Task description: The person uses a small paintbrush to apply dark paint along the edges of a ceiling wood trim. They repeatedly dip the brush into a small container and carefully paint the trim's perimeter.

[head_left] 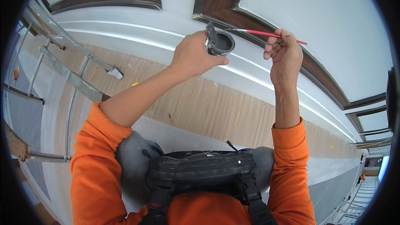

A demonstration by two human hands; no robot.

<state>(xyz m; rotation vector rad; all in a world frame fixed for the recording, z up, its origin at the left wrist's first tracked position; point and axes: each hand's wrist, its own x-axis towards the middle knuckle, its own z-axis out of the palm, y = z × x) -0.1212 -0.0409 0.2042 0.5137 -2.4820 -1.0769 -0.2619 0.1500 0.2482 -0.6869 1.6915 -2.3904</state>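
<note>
In my left hand (193,56) is a small round can (220,46) of dark grey paint, fingers and thumb wrapped round its side. A flat dark stick or scraper (211,32) stands in the can, leaning on its rim. My right hand (285,52) pinches a thin paintbrush (260,33) with a red handle. Its dark tip points left, just beside the can and close to the lower corner of the brown frame moulding (233,16) on the wall. Whether the bristles touch the moulding I cannot tell.
A white wall with brown framed panels (125,1) and a white baseboard (258,75) runs across ahead. Metal ladders or scaffold frames (77,77) stand at left. Wooden flooring (200,104) and pale sheeting (166,129) lie below. A black bag (204,166) sits on my lap.
</note>
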